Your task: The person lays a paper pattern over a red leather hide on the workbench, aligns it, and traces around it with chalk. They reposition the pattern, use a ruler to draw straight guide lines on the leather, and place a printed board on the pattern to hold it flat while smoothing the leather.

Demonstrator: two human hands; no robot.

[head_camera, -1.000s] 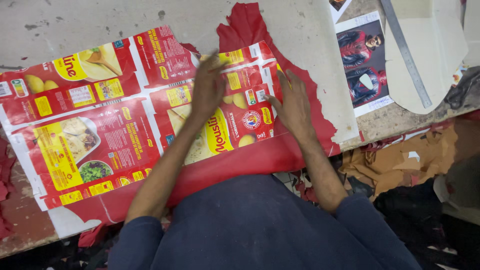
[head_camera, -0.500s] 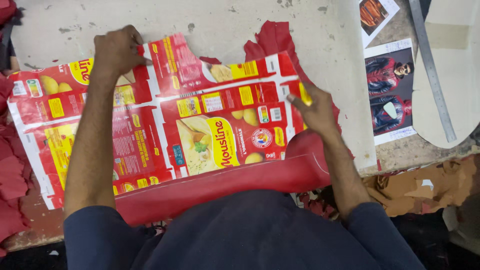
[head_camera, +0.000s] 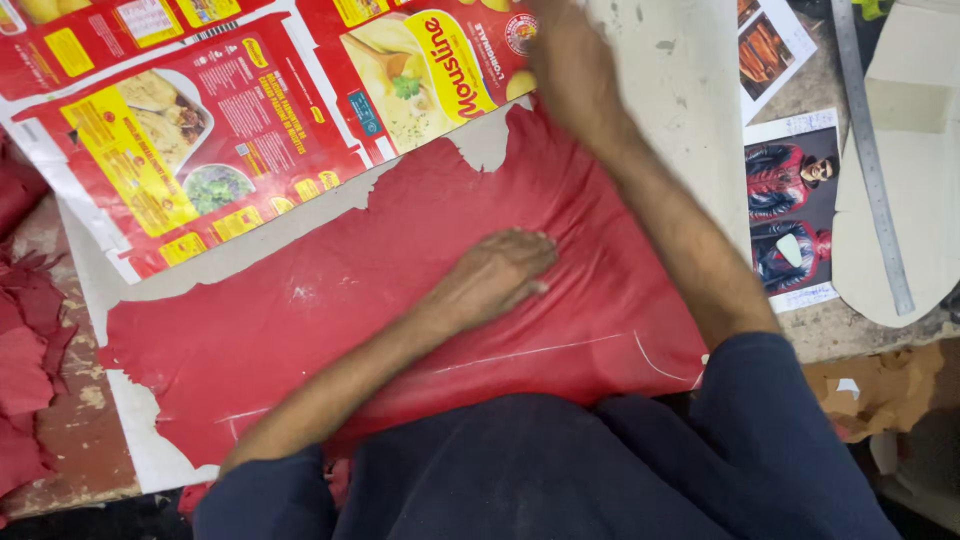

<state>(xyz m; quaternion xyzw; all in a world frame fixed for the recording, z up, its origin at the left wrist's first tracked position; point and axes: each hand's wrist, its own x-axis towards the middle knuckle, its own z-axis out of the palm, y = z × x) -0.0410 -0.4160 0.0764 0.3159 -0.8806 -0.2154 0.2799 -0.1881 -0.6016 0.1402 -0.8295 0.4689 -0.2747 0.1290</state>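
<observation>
Red leather sheet [head_camera: 400, 330] fills the frame's centre on the pale tabletop [head_camera: 690, 90], left hand [head_camera: 500, 275] flat open on it, right hand [head_camera: 565, 60] blurred, grip unclear, touching printed red flattened cardboard [head_camera: 250, 130] at upper left.

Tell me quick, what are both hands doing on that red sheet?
Left hand flat on red leather sheet, nothing held. Right hand blurred, on flattened carton edge at sheet's top. Chalk lines on sheet uncovered.
</observation>
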